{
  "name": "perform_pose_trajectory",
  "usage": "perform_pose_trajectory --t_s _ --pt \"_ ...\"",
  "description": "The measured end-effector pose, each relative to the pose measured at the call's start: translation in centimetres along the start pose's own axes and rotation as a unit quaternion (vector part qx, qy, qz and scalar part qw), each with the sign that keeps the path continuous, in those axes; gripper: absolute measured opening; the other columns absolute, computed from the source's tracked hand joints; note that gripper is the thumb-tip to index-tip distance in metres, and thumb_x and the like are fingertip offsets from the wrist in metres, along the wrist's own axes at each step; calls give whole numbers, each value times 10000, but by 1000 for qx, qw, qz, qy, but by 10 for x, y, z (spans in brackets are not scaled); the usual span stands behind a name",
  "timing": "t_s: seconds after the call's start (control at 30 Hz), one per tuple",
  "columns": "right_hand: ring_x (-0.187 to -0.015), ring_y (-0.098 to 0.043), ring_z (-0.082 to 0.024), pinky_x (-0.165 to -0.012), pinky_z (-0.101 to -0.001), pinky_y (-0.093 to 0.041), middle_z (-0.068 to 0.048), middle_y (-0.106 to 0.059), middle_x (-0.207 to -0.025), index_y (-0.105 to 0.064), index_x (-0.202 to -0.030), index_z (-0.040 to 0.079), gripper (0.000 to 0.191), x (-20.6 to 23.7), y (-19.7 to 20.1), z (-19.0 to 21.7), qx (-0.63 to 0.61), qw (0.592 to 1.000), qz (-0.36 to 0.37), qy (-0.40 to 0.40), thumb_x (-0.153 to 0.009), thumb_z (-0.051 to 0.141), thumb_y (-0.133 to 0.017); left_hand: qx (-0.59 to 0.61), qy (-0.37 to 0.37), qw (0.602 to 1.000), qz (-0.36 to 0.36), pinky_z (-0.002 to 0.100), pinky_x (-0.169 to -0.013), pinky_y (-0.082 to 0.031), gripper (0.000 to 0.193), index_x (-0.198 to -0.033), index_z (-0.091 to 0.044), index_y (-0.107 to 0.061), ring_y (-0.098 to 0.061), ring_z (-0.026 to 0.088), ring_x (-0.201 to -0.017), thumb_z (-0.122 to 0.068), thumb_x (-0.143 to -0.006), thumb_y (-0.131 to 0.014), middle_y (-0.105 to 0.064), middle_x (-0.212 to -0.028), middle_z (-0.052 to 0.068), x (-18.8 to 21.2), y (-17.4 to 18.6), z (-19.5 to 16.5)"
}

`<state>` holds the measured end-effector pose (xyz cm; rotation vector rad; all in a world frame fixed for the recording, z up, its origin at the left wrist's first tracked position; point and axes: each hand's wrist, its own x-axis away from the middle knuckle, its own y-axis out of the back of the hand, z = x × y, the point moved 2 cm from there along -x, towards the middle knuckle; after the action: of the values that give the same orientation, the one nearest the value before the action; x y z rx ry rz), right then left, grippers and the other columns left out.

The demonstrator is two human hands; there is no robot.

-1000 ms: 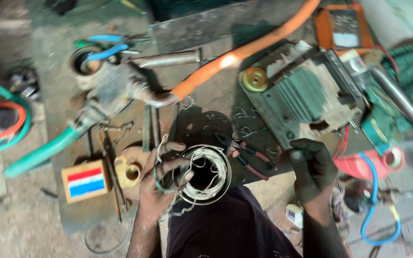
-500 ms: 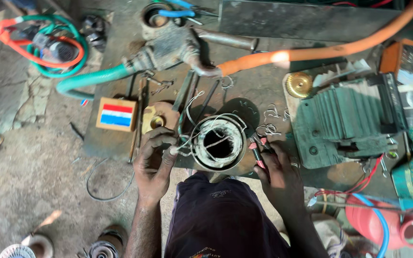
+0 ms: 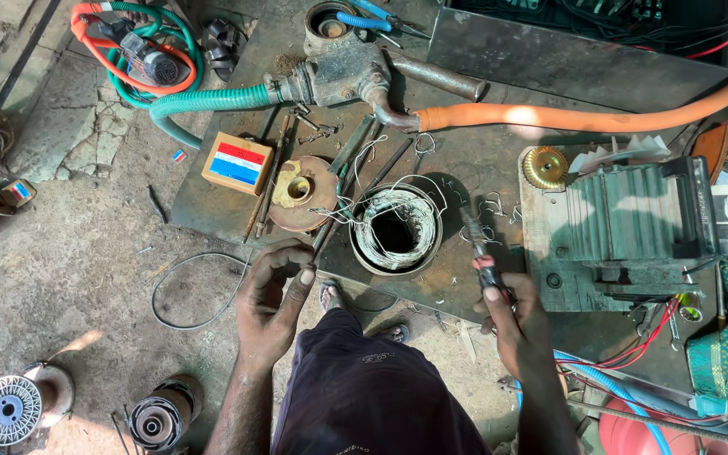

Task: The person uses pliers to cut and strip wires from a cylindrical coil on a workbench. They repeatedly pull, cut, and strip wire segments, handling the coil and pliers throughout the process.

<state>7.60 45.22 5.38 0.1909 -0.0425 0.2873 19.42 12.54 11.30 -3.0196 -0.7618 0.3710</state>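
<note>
One wound coil [image 3: 395, 229], loose wire ends untrimmed, is set on the metal plate [image 3: 465, 160] between the hands: left hand [image 3: 273, 295] fingers pinched near a rod, right hand [image 3: 516, 324] clenched on pliers [image 3: 478, 248].

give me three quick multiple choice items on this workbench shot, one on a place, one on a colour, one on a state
1. Where is the wound motor stator?
A. between the two hands
B. on the green motor housing
C. inside the striped box

2. What colour is the hose running to the right from the pump?
A. blue
B. orange
C. white

3. What is the right hand doing?
A. resting open
B. gripping pliers
C. holding the gold gear

Answers:
1 A, it sits on the plate ahead of and between the left hand and the right hand.
2 B, the hose is plainly orange.
3 B, fingers close round the red-and-black handles.
</note>
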Motion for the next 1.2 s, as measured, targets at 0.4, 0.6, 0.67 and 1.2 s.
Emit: perform_pose_trajectory --t_s 0.4,0.6,0.67,1.2 --pt "-755 -494 -135 -588 -281 -387 -72 -510 -1124 -427 -1353 -6 550 72 -4 27 -228 973 -9 20 -846 -38 -635 -7 -91 995 46 325 -1018 -551 535 -1394 30 -452 -605 170 -1157 -45 -941 -728 -567 -1214 89 -58 -20 -43" --pt "-675 -531 -155 -564 -309 -420 -147 -604 -1011 -450 -1425 11 553 75 -50 32 -283 958 40 29 -908 77 -635 -168 -135 972 92 296 -882 -555 125 -1055 15 -719 -675 166 -1000 -57 -954 -736 -680 -1090 50 -108 15 -51" --pt "-710 -561 -133 -539 -291 -418 -106 -625 -1112 -505 -1422 9 544 72 -70 33 -215 976 22 7 -906 129 -629 -94 -99 984 111 284 -840 -559 112 -1032 21 -719 -666 151 -956 -63 -958 -729 -663 -1063 50 -122 27 -48" --pt "-939 -608 -129 -839 -284 -506 -40 -660 -1280 -555 -1431 -69 474 55 -193 85 -138 990 16 -16 -984 76 -607 225 -52 934 274 360 -996 -600 298 -1268 4 -536 -648 191 -1140 -85 -1002 -636 -645 -1204 124 -169 93 -52"
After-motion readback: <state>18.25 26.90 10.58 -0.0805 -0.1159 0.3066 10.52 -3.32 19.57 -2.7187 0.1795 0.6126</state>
